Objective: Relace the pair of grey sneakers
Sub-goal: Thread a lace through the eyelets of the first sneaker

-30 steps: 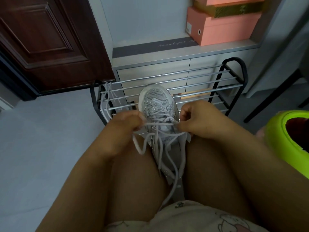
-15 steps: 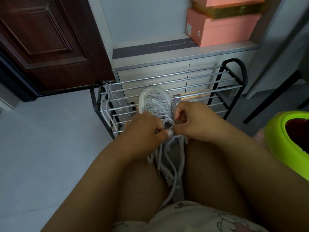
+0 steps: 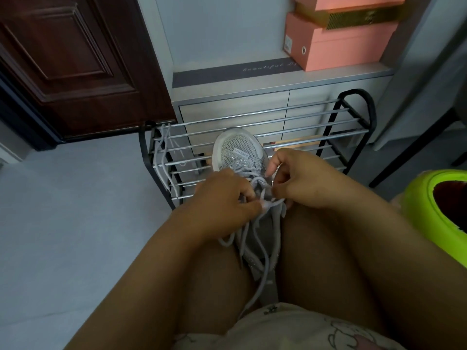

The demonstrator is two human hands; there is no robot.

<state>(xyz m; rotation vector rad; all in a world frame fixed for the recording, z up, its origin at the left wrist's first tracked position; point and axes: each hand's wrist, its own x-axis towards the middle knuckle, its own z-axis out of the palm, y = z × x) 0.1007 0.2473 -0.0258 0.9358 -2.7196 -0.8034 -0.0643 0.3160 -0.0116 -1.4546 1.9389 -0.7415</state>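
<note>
Sneaker [image 3: 237, 154], grey, glittered mesh, held between the person's knees, toe resting against the rails of a black metal shoe rack [image 3: 353, 117]. Lace [image 3: 255, 238], grey, partly threaded, loose ends trailing down between the thighs. Left hand [image 3: 222, 203]: grip pinching the lace over the eyelets. Right hand [image 3: 300, 180]: grip curled, pinching the lace. Second lace [image 3: 161, 157] draped over the rack's left end. Pink boxes [image 3: 338, 41] on the cabinet behind
</note>
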